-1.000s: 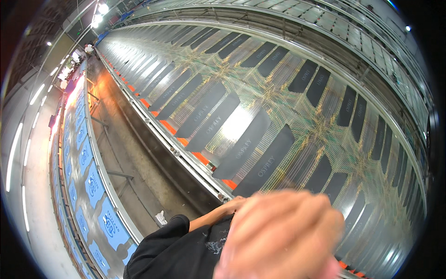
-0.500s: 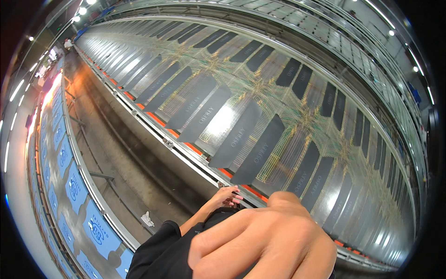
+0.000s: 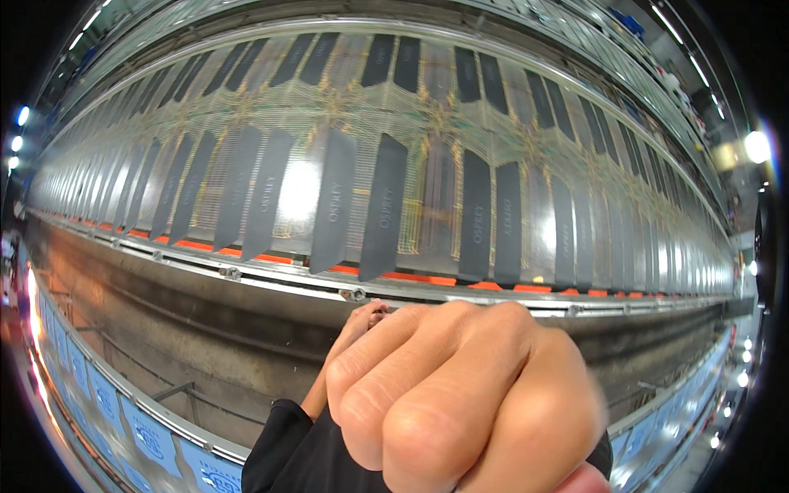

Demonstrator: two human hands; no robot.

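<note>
My right hand (image 3: 460, 386) fills the lower middle, very close, its fingers curled into a fist with the knuckles showing. Whatever it may hold is hidden. Behind it, my left hand (image 3: 355, 327) is by the metal rail (image 3: 271, 275) at the table's near edge. Most of its fingers are covered by the right fist, so its grip is unclear. Beyond both hands lie dark grey fabric-like panels with pale lettering, such as this panel (image 3: 385, 209) and another panel (image 3: 334, 201), in two rows on a long shiny table (image 3: 297, 189).
Orange-red strips (image 3: 419, 278) run along the table's near edge. Thin yellow and green lines (image 3: 440, 123) criss-cross its surface. An aisle floor (image 3: 238, 329) separates it from another long table with light blue printed pieces (image 3: 148, 431) at lower left. More long tables (image 3: 526, 20) stand beyond.
My view has swung right, so the long table now runs nearly level across it. The right fist has turned, showing more knuckles. My left hand is now more hidden behind it.
</note>
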